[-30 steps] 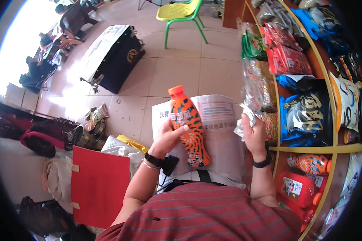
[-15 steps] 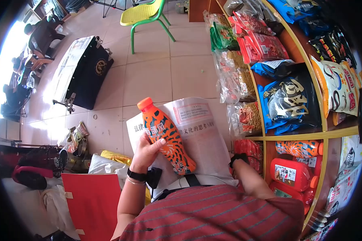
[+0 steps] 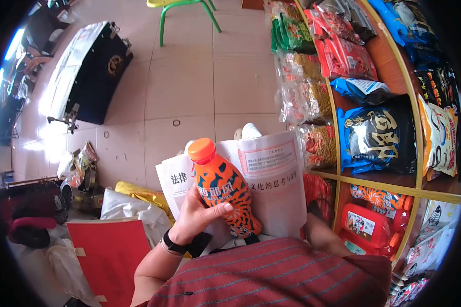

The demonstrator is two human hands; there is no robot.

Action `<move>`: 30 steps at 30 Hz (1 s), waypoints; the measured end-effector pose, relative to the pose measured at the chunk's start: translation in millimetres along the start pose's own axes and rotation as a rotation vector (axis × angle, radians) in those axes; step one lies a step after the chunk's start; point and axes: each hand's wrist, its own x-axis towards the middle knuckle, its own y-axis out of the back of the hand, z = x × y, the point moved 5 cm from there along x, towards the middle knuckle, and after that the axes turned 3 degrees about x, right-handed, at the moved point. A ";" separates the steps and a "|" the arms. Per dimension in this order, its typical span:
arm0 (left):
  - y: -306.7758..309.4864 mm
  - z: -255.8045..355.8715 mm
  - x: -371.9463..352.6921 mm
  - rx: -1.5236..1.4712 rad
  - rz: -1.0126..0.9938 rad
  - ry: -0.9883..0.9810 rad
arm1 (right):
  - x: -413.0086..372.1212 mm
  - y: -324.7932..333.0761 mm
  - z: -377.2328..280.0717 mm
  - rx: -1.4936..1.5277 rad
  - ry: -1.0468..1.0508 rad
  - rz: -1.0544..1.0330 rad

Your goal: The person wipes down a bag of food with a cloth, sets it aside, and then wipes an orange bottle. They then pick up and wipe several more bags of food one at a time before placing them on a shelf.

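Observation:
My left hand [image 3: 198, 219] is wrapped round an orange plastic bottle [image 3: 224, 179] with dark wavy stripes, white lettering and an orange cap. The bottle leans, its cap end pointing up and left. Beneath it, open printed pages [image 3: 281, 204] with Chinese text lie across my lap. A black band [image 3: 175, 243] circles my left wrist. My right forearm [image 3: 325, 235] reaches down past the right edge of the pages, beside red packets low by the shelf. The fingers of my right hand are hidden.
To the right stands a wooden shelf [image 3: 374, 183] with snack bags, red jugs [image 3: 366, 225] and a similar orange bottle [image 3: 376, 196] lying down. A red board [image 3: 110, 256] and white sacks are at left. Farther off are a black case [image 3: 100, 77] and a green-legged chair [image 3: 162, 25].
The bottle has turned so its lettering faces me more, and its cap has come closer to the camera. The view has shifted downward. My left hand keeps its hold.

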 end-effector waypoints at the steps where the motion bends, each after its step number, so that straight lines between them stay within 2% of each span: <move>1: -5.4 -0.9 -6.7 0.023 -0.021 -0.017 | -8.7 -2.5 2.5 -0.001 -0.011 -0.017; 6: -18.2 -30.6 -51.0 0.044 -0.027 0.003 | -54.2 -8.0 4.1 0.021 -0.057 -0.054; 14: -13.3 -70.4 -100.2 0.054 0.055 -0.019 | -140.6 -13.7 -2.4 0.126 -0.088 0.005; 19: -5.3 -79.8 -98.8 0.112 0.019 -0.157 | -132.7 -3.7 -23.5 0.181 -0.115 0.070; 28: -10.6 -80.7 -100.3 0.114 -0.007 -0.238 | -100.4 53.7 -29.6 0.267 -0.091 0.138; 30: -11.1 -81.6 -101.8 0.101 -0.028 -0.259 | -85.9 76.8 -19.3 0.384 -0.102 0.290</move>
